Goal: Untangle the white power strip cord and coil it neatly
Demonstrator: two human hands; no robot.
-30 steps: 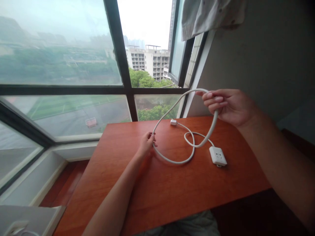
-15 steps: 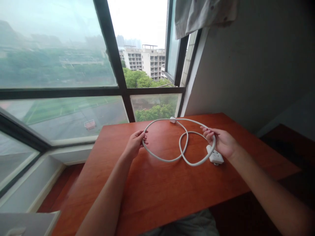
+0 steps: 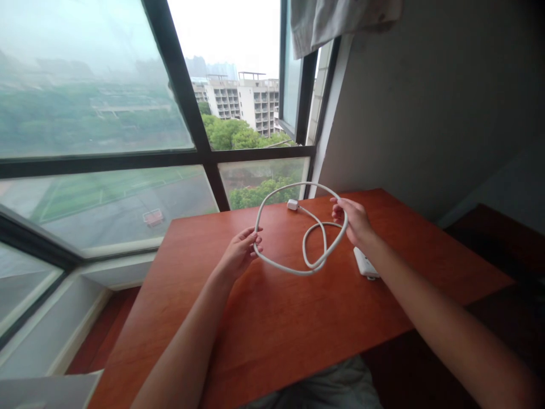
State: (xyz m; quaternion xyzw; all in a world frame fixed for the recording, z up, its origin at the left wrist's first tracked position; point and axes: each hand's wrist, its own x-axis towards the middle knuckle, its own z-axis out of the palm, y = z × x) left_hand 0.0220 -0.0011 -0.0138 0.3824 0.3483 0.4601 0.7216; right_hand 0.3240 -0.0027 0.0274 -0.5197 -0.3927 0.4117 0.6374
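Wooden table [image 3: 276,329] across the scene | white cable [image 3: 309,183] up in a loop above it | left hand [image 3: 238,254] pinching the loop's left side, fingers closed in | right hand [image 3: 355,222] pinching its right | socket box [image 3: 364,265], partly hidden | plug [image 3: 292,204] near the far edge!

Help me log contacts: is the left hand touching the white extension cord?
Touching: the head view shows the left hand holding the white extension cord between its fingers.
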